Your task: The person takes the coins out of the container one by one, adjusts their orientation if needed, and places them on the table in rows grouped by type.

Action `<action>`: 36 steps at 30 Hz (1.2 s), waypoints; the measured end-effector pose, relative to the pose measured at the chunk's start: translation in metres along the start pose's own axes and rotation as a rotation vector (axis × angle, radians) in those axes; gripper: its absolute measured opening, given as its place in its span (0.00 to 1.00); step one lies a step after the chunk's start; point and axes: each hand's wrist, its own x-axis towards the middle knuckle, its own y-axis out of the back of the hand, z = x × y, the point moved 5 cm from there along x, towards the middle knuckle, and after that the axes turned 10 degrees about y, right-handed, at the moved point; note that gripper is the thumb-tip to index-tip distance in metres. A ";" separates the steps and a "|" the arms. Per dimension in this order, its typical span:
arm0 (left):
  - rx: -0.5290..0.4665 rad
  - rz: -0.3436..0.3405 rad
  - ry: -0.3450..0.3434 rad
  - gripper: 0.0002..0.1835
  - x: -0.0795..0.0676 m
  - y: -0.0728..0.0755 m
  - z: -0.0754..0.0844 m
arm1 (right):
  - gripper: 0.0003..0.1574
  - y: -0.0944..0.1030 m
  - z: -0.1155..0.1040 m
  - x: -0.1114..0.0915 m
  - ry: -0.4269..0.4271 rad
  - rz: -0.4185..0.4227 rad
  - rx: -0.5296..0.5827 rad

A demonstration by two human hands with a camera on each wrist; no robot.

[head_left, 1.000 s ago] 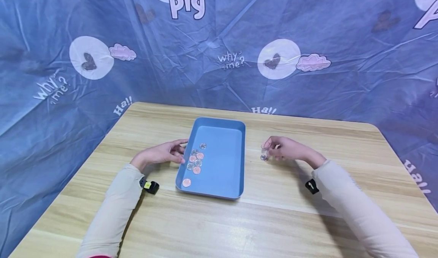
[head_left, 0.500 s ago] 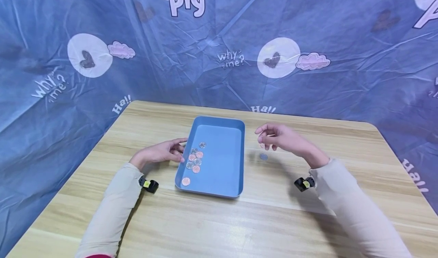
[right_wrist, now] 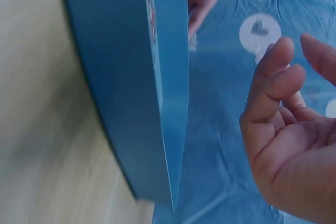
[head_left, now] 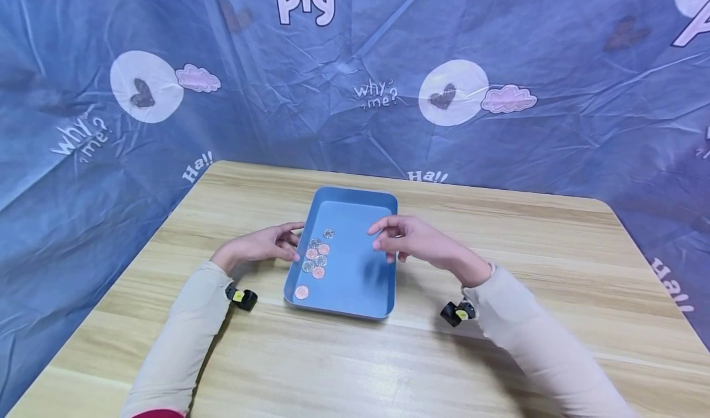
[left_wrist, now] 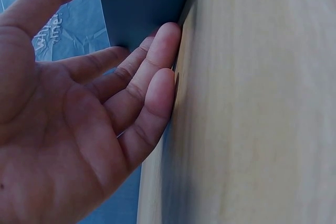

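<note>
A shallow blue tray [head_left: 357,282] lies on the wooden table. Several round coins [head_left: 318,272], some copper-coloured and some silvery, are spread along its left half. My left hand [head_left: 257,244] rests against the tray's left side. In the left wrist view its fingers [left_wrist: 164,45] are loosely bent and touch the outer wall. My right hand [head_left: 413,240] hovers over the tray's right rim, thumb and index finger apart over the tray floor. Nothing shows between the right fingers [right_wrist: 287,80] in the right wrist view. The hand and wrist cover the table spot where loose coins lay.
The wooden table [head_left: 355,368] reaches back to a blue printed cloth [head_left: 277,116] hanging behind and to the sides. A black wrist camera [head_left: 457,312] sits below the right sleeve, another wrist camera [head_left: 241,297] below the left.
My right hand has lifted from the coins on the table right of the tray and moved left over the tray's right rim. The left hand and tray stay in place.
</note>
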 end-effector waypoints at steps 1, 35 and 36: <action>0.000 -0.001 0.000 0.49 0.000 0.000 0.000 | 0.23 -0.004 -0.001 0.002 0.000 -0.004 0.009; 0.024 -0.015 -0.004 0.48 0.000 0.000 0.000 | 0.20 -0.089 0.033 0.063 -0.145 0.044 0.052; 0.024 -0.014 -0.003 0.48 -0.001 0.000 0.000 | 0.19 -0.089 0.035 0.064 -0.148 0.042 0.048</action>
